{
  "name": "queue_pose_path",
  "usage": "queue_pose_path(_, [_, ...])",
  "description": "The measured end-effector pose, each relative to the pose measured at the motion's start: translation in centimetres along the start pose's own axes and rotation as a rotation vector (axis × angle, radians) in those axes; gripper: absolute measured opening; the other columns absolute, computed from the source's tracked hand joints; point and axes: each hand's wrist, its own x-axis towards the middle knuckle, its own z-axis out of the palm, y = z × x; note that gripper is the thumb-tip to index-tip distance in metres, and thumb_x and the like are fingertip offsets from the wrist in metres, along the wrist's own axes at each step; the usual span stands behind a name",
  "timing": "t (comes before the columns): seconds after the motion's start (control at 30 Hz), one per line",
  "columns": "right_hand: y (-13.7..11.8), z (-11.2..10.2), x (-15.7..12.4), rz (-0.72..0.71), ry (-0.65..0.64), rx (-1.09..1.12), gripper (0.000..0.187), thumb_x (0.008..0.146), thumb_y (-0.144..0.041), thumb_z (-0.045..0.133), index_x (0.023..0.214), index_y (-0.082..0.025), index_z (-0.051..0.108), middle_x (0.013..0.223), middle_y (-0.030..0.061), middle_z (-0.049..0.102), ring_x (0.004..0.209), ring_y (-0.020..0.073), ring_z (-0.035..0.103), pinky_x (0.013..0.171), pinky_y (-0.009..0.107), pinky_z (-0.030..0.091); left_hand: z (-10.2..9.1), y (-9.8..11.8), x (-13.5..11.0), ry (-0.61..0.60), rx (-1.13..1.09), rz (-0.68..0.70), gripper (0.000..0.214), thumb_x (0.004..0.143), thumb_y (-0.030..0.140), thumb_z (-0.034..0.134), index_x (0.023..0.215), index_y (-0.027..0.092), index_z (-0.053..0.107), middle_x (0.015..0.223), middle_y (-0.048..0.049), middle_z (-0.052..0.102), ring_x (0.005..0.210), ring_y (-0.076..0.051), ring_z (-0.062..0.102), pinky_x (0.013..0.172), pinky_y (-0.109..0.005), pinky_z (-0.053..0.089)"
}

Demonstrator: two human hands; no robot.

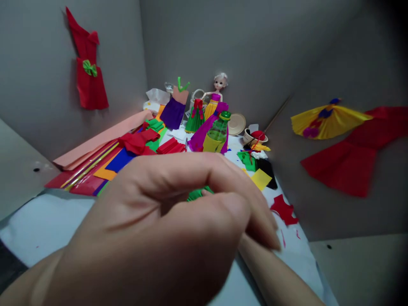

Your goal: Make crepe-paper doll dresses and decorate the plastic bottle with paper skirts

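Note:
My left hand [165,229] fills the lower middle of the view, very close to the camera, with its fingers curled and thumb pressed against them. A bit of green paper [197,194] peeks out between thumb and fingers. My right forearm [277,276] comes in from the lower right and runs under the left hand; the right hand itself is hidden behind it.
On the white table [47,221] lie coloured paper sheets [105,163], red folded pieces [172,145], a green-capped bottle [218,131], a doll [216,91], paper dresses [174,111] and red scraps [283,209]. Paper dresses [87,68] also hang on both grey walls [331,123].

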Motion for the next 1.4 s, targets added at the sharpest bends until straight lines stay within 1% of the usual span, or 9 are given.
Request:
queue_pose_path(0.1, [0.4, -0.1, 0.0, 0.018, 0.004, 0.016, 0.025, 0.077, -0.041, 0.067, 0.088, -0.019, 0.069, 0.08, 0.0041, 0.069, 0.076, 0.022, 0.062, 0.068, 0.034, 0.051, 0.2, -0.1, 3.2, -0.25, 0.007, -0.094, 0.014, 0.081, 0.031, 0.062, 0.077, 0.024, 0.074, 0.079, -0.0002, 0.07, 0.078, -0.02, 0.066, 0.069, -0.03, 0.054])
queue_pose_path(0.2, [0.9, 0.0, 0.0, 0.075, 0.038, 0.127, 0.025, 0.078, -0.041, 0.068, 0.093, -0.021, 0.066, 0.084, 0.0018, 0.068, 0.078, 0.02, 0.061, 0.07, 0.031, 0.05, 0.1, -4.2, 6.1, -0.334, 0.14, -0.151, 0.013, 0.08, 0.031, 0.064, 0.082, 0.022, 0.072, 0.079, -0.0008, 0.069, 0.077, -0.018, 0.064, 0.07, -0.028, 0.051])
queue_pose_path(0.27, [1.0, 0.1, 0.1, 0.135, 0.07, 0.276, 0.025, 0.078, -0.04, 0.07, 0.095, -0.023, 0.064, 0.084, -0.0003, 0.067, 0.075, 0.0176, 0.06, 0.068, 0.029, 0.049, 0.3, -7.8, 7.4, -0.199, 0.213, -0.172, 0.016, 0.08, 0.035, 0.064, 0.083, 0.02, 0.068, 0.084, -0.002, 0.068, 0.082, -0.019, 0.062, 0.074, -0.03, 0.049])
queue_pose_path(0.4, [0.5, 0.2, 0.1, 0.195, 0.11, 0.543, 0.025, 0.075, -0.036, 0.075, 0.092, -0.024, 0.061, 0.081, -0.0032, 0.062, 0.069, 0.0135, 0.056, 0.064, 0.026, 0.048, 1.9, -14.4, 7.2, 0.332, 0.219, -0.234, 0.035, 0.076, 0.037, 0.071, 0.101, 0.019, 0.055, 0.106, -0.0066, 0.06, 0.102, -0.021, 0.056, 0.093, -0.036, 0.044])
queue_pose_path(0.53, [-0.3, 0.2, 0.0, 0.177, 0.084, 0.653, 0.021, 0.075, -0.032, 0.074, 0.088, -0.023, 0.06, 0.079, -0.0034, 0.059, 0.068, 0.0121, 0.054, 0.062, 0.025, 0.048, 4.0, -18.5, 4.6, 0.321, -0.282, -0.555, 0.054, 0.077, 0.045, 0.072, 0.117, 0.021, 0.046, 0.115, -0.0099, 0.056, 0.1, -0.021, 0.061, 0.086, -0.037, 0.049])
queue_pose_path(0.7, [-0.3, 0.3, 0.0, 0.23, -0.019, 0.703, 0.018, 0.076, -0.029, 0.072, 0.087, -0.023, 0.059, 0.077, -0.0034, 0.058, 0.067, 0.0122, 0.053, 0.061, 0.025, 0.046, 4.9, -19.0, 2.7, 0.023, -0.833, -0.662, 0.053, 0.073, 0.048, 0.078, 0.112, 0.021, 0.055, 0.099, -0.0075, 0.067, 0.086, -0.02, 0.066, 0.077, -0.033, 0.052])
queue_pose_path(0.93, [0.0, 0.3, 0.0, 0.315, -0.078, 0.654, 0.024, 0.078, -0.034, 0.07, 0.094, -0.024, 0.055, 0.076, -0.0035, 0.061, 0.067, 0.0134, 0.056, 0.06, 0.025, 0.047, 4.7, -19.4, 2.6, 0.051, -0.753, -0.571, 0.047, 0.065, 0.024, 0.084, 0.107, 0.015, 0.064, 0.107, -0.0096, 0.073, 0.099, -0.023, 0.067, 0.091, -0.038, 0.052])
queue_pose_path(1.17, [0.7, 0.7, -0.2, 0.133, -0.154, 0.467, 0.072, 0.066, -0.033, 0.084, 0.125, -0.03, 0.043, 0.113, 0.0041, 0.067, 0.1, 0.0227, 0.065, 0.082, 0.036, 0.054, 4.6, -19.3, 1.9, -0.107, -0.626, -0.522, 0.045, 0.069, 0.029, 0.083, 0.109, 0.017, 0.066, 0.103, -0.0084, 0.074, 0.093, -0.024, 0.068, 0.081, -0.035, 0.054])
queue_pose_path(1.4, [0.2, 0.4, -0.3, 0.131, -0.022, 0.365, 0.048, 0.071, -0.031, 0.079, 0.112, -0.026, 0.055, 0.107, 0.004, 0.07, 0.097, 0.0221, 0.066, 0.083, 0.036, 0.055, 4.2, -19.3, 2.2, -0.072, -0.624, -0.524, 0.042, 0.068, 0.03, 0.083, 0.104, 0.017, 0.066, 0.098, -0.0061, 0.073, 0.085, -0.02, 0.067, 0.075, -0.031, 0.054])
